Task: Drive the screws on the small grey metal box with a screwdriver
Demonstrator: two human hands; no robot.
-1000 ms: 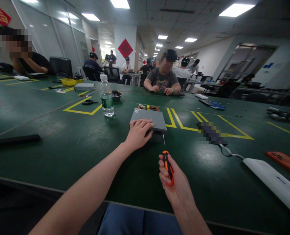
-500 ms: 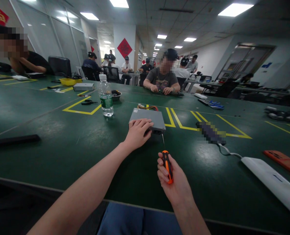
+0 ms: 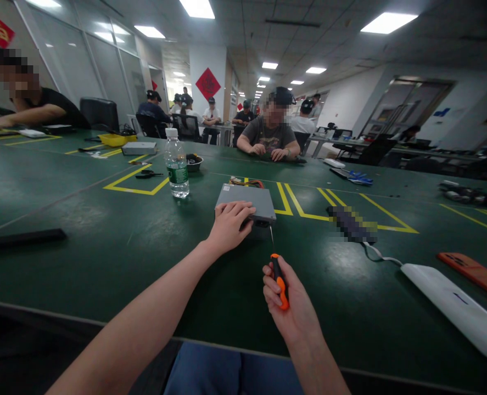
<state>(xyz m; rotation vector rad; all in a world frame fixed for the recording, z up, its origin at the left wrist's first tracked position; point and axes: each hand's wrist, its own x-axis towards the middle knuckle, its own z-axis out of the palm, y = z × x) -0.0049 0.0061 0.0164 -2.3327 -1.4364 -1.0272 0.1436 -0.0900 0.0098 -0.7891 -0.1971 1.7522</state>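
Observation:
A grey metal computer power supply (image 3: 251, 196) lies flat on the green table, its socket side toward me and a bundle of coloured wires (image 3: 247, 181) behind it. My left hand (image 3: 233, 225) holds it down, fingers across the top and thumb at the front edge. In my right hand (image 3: 286, 291) is an orange-and-black screwdriver (image 3: 279, 280), its handle wrapped by my fingers. The thin shaft points away from me, up to the right front corner of the power supply. Whether the tip sits in a screw is too small to tell.
A water bottle (image 3: 177, 167) stands left of the power supply, before a small bowl (image 3: 194, 162). On the right lie a white power bank (image 3: 453, 307) with a cable and an orange phone (image 3: 474, 271). A black bar (image 3: 21, 240) lies left. Opposite sits a person (image 3: 268, 134).
The screwdriver handle has turned in my right hand, showing a different side of its orange and black pattern. My left hand stays on the power supply. The view has shifted slightly.

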